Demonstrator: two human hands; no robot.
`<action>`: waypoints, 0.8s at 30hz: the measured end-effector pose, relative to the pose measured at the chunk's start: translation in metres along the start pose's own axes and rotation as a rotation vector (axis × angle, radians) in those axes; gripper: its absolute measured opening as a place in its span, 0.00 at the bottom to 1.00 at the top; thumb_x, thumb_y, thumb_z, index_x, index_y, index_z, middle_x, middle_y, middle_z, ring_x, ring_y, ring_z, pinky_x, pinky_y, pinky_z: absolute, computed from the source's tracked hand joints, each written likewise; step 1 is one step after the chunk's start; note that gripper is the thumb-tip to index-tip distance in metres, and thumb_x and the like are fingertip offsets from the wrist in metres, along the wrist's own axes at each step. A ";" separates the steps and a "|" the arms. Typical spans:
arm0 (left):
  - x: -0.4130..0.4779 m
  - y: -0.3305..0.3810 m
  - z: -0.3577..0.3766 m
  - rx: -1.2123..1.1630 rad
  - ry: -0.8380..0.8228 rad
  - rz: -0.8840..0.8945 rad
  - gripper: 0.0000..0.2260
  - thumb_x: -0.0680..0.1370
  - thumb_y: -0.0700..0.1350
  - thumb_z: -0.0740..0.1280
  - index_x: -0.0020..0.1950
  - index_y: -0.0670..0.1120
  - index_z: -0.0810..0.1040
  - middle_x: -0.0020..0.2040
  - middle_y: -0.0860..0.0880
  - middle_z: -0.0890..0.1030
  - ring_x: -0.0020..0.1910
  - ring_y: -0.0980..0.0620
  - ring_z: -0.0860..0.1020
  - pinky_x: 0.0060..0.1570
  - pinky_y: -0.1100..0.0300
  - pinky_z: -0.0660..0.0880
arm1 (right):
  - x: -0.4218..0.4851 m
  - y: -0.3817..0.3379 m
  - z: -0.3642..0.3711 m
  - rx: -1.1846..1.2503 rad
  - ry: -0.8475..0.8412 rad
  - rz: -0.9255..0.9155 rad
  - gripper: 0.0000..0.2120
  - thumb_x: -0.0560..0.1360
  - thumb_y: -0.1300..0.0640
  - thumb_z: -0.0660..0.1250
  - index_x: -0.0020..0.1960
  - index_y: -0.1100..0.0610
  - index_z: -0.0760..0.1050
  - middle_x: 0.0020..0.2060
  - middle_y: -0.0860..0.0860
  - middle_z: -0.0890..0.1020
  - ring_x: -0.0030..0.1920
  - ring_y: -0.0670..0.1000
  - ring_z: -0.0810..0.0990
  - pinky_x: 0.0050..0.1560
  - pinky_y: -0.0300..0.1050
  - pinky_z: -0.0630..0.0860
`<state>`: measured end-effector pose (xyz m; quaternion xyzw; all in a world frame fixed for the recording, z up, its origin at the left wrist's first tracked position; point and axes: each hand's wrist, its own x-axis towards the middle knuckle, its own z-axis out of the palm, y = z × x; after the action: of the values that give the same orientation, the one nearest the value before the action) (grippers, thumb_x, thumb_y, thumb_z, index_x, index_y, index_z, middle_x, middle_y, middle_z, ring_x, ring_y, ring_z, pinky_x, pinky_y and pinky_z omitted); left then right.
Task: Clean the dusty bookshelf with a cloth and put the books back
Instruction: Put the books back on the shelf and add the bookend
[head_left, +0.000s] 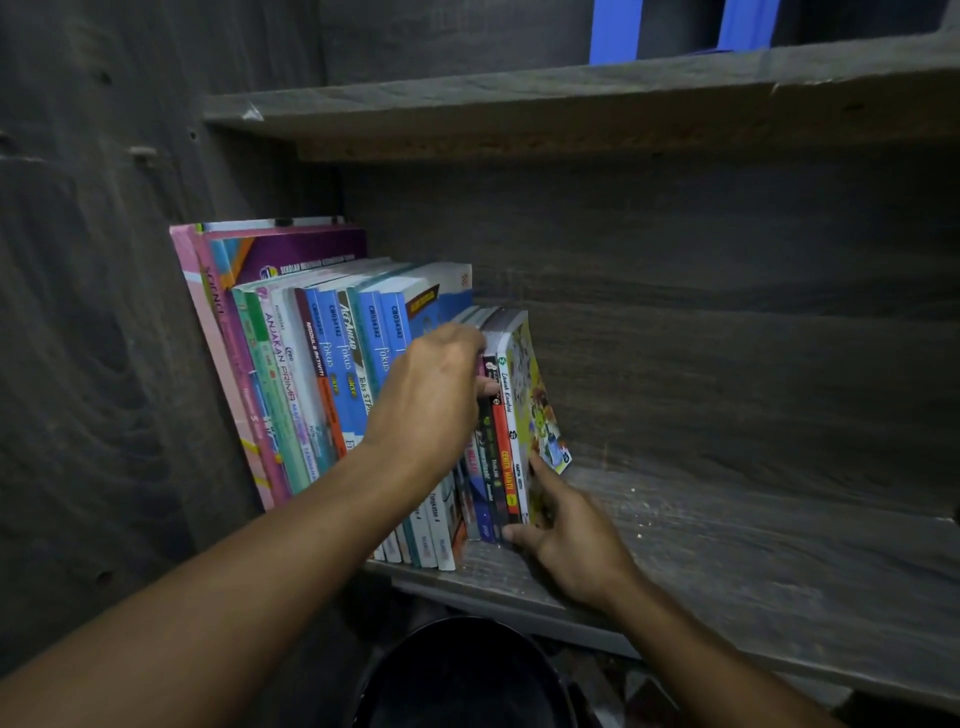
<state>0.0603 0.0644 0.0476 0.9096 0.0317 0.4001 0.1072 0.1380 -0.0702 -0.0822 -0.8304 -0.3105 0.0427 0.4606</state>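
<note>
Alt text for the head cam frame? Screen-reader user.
Two bare hands steady a leaning bunch of thin paperbacks against a row of taller textbooks at the left end of a dark wood-grain shelf. The left hand grips their tops, the right hand holds their lower end. Pale specks dot the shelf to the right.

Grey wood grain is covering the shelf (779, 545); the tall book (218, 322) is looking pink, the small books (506, 431) red, black and cartoon-yellow.
</note>
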 end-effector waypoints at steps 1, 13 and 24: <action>-0.001 0.000 0.001 -0.006 0.008 0.000 0.11 0.76 0.43 0.70 0.57 0.41 0.77 0.51 0.46 0.79 0.47 0.52 0.78 0.49 0.54 0.78 | -0.001 -0.001 0.000 -0.005 0.004 0.002 0.41 0.72 0.56 0.75 0.78 0.45 0.59 0.59 0.41 0.80 0.55 0.39 0.80 0.59 0.35 0.75; -0.017 0.004 0.010 -0.001 0.005 -0.080 0.20 0.73 0.33 0.70 0.64 0.42 0.72 0.61 0.46 0.76 0.53 0.48 0.79 0.51 0.54 0.79 | -0.017 -0.031 -0.007 -0.222 -0.005 0.102 0.21 0.76 0.56 0.71 0.67 0.54 0.70 0.62 0.51 0.79 0.56 0.50 0.80 0.59 0.47 0.78; -0.034 0.014 -0.006 0.009 -0.190 -0.133 0.36 0.79 0.40 0.64 0.80 0.46 0.46 0.81 0.48 0.45 0.64 0.48 0.74 0.58 0.57 0.73 | -0.027 -0.054 -0.035 -0.210 -0.047 0.058 0.27 0.77 0.56 0.68 0.74 0.49 0.66 0.63 0.49 0.79 0.52 0.49 0.82 0.51 0.43 0.79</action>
<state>0.0325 0.0471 0.0298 0.9398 0.0837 0.3040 0.1318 0.1028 -0.0906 -0.0251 -0.8815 -0.2999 0.0429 0.3622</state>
